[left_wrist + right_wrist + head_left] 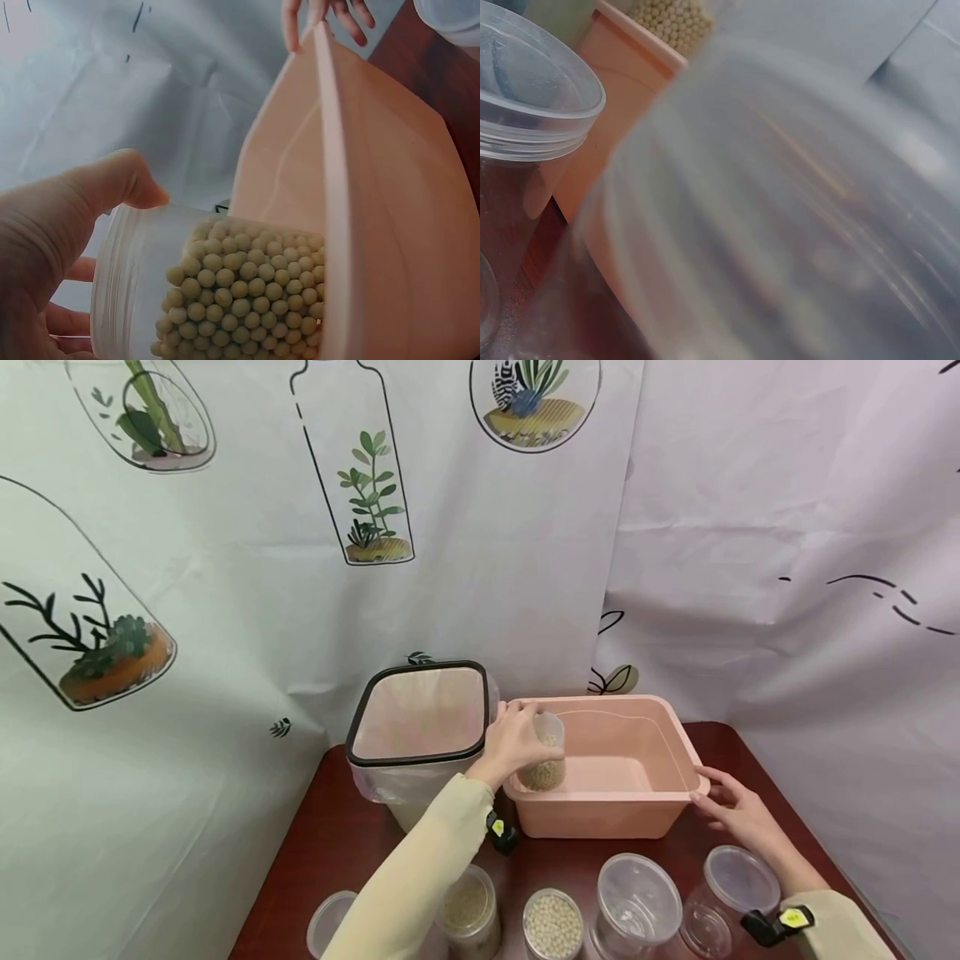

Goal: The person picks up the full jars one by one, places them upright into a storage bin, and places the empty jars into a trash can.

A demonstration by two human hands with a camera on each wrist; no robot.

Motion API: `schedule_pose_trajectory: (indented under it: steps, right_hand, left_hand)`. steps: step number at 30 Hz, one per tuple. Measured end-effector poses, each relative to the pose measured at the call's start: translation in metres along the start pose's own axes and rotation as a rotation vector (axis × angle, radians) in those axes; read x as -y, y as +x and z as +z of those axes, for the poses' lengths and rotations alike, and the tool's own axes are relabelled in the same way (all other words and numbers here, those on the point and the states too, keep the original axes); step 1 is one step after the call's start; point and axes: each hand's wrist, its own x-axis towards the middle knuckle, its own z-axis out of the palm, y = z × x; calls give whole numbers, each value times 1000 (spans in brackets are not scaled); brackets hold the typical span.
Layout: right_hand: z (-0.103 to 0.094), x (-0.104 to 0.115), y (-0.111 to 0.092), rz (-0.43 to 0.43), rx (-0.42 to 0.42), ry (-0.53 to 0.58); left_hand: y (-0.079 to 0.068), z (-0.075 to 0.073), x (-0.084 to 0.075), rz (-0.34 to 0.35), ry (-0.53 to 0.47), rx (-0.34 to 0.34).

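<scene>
My left hand [516, 746] grips a clear plastic jar [142, 277] partly filled with pale round beads [240, 292]. The thumb lies along one side of the jar, with fingers round the other. The jar is over the left end of a pink basin [592, 817], its lower part behind the near rim in the left wrist view. At the basin's front right corner, my right hand [738, 810] holds the rim between thumb and fingers. A blurred clear jar covers most of the right wrist view and hides the right hand there.
A lined bin [416, 760] with a black rim stands left of the basin. Along the front are a jar of small grains [470, 910], a jar of pale beads [553, 925], and empty clear jars [637, 902]. A printed curtain [480, 593] hangs behind the table [300, 860].
</scene>
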Motion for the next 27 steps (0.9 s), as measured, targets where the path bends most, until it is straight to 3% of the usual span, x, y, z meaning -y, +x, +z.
schedule_pose_trajectory:
  steps: [9,15,27]
  right_hand:
    - [0,1,0,11,-7,-4]
    - [0,0,-1,10,-15,9]
    - [2,-2,-2,16,-9,26]
  left_hand:
    - [3,22,6,-6,22,37]
    - [0,38,10,18,24,64]
    - [-8,62,18,-12,36,90]
